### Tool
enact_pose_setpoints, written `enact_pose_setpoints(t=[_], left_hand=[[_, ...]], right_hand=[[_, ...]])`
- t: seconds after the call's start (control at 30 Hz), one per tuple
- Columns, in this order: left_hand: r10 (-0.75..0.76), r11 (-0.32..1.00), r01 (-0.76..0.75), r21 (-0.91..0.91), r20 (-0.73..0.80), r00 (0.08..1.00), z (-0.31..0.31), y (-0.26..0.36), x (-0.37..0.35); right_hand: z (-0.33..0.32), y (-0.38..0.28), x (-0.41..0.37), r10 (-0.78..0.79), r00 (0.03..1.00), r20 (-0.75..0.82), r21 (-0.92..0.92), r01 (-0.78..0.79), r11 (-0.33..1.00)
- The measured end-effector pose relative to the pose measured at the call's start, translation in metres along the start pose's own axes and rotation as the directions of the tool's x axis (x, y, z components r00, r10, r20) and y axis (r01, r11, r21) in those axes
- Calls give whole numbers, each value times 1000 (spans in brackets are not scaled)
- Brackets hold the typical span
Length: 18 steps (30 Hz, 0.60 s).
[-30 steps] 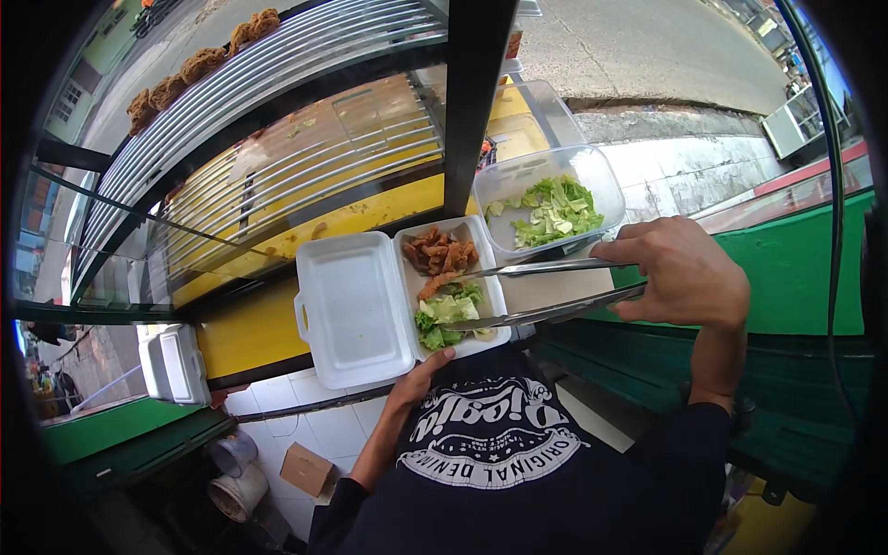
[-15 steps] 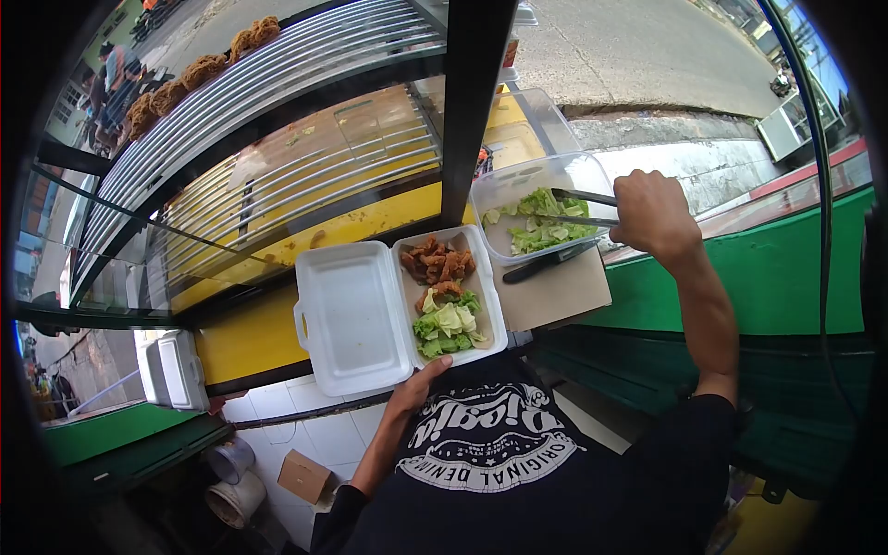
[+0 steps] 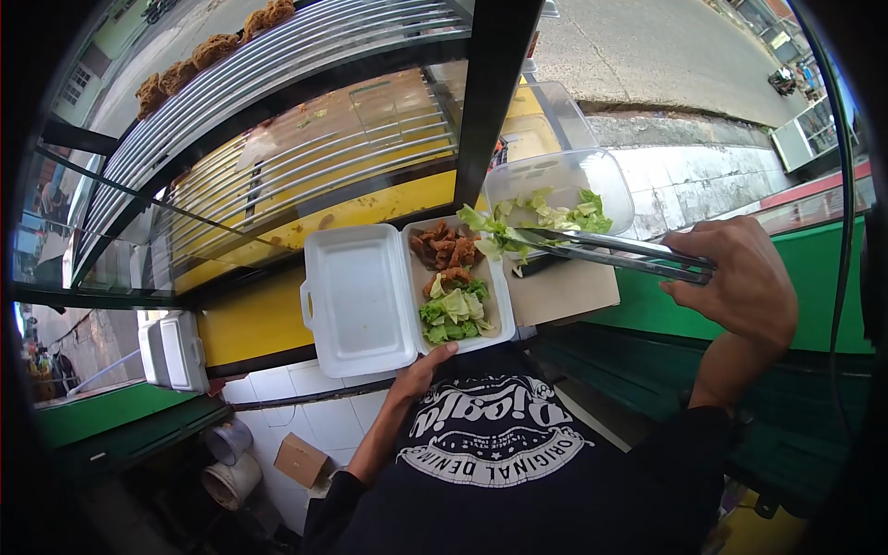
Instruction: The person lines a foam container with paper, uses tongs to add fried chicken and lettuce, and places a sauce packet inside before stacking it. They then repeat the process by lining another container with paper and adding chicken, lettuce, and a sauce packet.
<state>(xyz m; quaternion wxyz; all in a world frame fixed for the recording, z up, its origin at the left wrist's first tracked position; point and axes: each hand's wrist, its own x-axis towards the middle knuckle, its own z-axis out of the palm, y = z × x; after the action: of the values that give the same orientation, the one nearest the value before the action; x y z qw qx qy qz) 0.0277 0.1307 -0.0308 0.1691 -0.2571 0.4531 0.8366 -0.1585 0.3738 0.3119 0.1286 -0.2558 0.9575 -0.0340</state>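
An open white styrofoam box (image 3: 359,298) holds fried chicken pieces (image 3: 445,248) and chopped lettuce (image 3: 455,312) in its right half. My left hand (image 3: 424,370) grips the front edge of that half, thumb over the rim. In my right hand (image 3: 740,273) are metal tongs (image 3: 622,253), their tips closed on a piece of green lettuce (image 3: 490,233) between the chicken and a clear plastic tub (image 3: 606,180). More lettuce lies in the tub. A dark-handled tool (image 3: 544,266), partly hidden by the tongs, rests below the tub on a brown board (image 3: 566,298).
Left of the box stands a glass display case with metal racks (image 3: 277,79), fried chicken (image 3: 215,49) on top. Closed styrofoam boxes (image 3: 172,351) sit at the left end of the yellow counter (image 3: 250,319). A black post (image 3: 499,83) rises behind the tub.
My right hand has moved down and right, and the tongs now hold lettuce lifted from the tub toward the styrofoam box. My left hand stays on the box edge.
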Motion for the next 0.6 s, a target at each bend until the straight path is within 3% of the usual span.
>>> enact_pose_setpoints(t=[0.1,0.23,0.33,0.47,0.53,0.57,0.6], left_hand=[[85,996,-83,-40,36,996,3,2,1],[56,996,-51,-75,58,997,2,0,0],[106,982,-91,-167,86,991,6,5,-5],[104,963,-74,-258,104,989,7,6,-10],[143,954,-114,-277,87,986,3,5,-11],[130,957,-112,-269,52,990,-2,-1,-12],[119,958,-110,-263,18,993,-6,-4,-13]], right_hand=[[17,-1,5,-165,972,166,21,164,986],[43,4,13,-290,948,133,-17,294,956],[43,5,15,-218,969,114,22,217,976],[69,1,27,-237,958,165,104,222,970],[79,0,30,-326,926,192,200,289,936],[83,6,30,-378,921,96,259,343,903],[84,4,30,-389,916,97,255,355,899]])
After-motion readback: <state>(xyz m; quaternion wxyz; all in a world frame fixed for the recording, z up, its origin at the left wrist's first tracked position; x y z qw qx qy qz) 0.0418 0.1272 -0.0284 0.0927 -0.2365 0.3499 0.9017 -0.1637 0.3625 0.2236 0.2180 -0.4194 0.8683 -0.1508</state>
